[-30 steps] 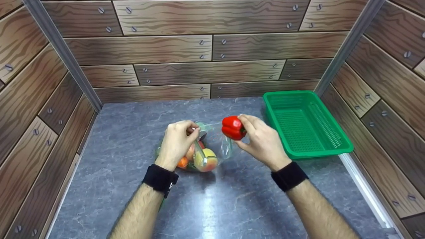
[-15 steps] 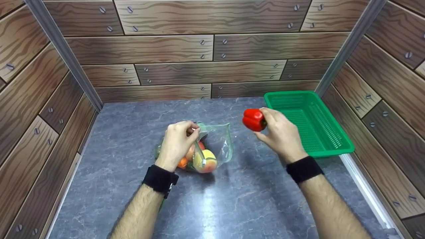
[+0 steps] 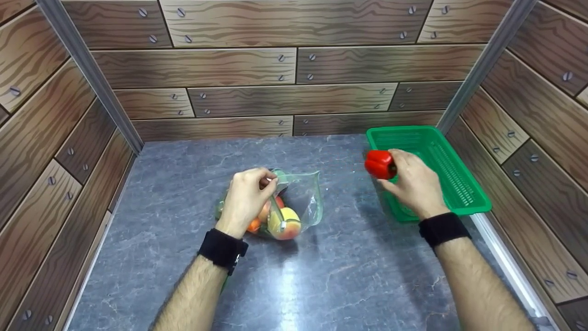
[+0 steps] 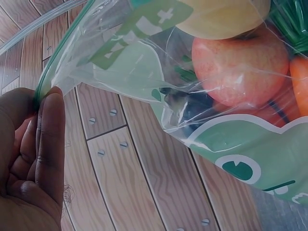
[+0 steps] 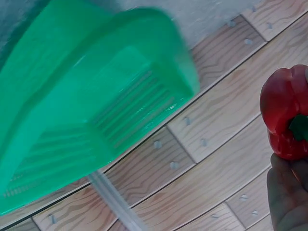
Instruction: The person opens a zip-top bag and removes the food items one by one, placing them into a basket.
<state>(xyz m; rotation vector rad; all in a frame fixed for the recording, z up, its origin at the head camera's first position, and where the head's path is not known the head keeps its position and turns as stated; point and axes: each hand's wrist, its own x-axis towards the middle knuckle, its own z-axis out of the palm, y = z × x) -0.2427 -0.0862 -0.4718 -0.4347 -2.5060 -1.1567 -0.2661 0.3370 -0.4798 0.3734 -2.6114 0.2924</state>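
Head view, right hand (image 3: 415,184): thumb and fingers parted just wide enough to grip a red pepper (image 3: 379,164) at its stem end.
Red pepper: held up off the grey table (image 3: 174,257), overlapping the left rim of the green basket (image 3: 477,200) from above; the right wrist view shows the two apart.
Left hand (image 3: 245,197): thumb and fingertips brought together, pinching the green-lined edge of a clear bag (image 3: 314,209).
Clear bag: near the middle of the table, green-printed, with a yellow-and-red fruit (image 3: 291,230), an apple (image 4: 240,72) and a carrot (image 4: 298,82) inside.
Green basket: at the right rear of the table, with slotted sides.
Wrists: a black band (image 3: 223,250) around each.
Walls (image 3: 229,69): wood-plank pattern with screw heads.
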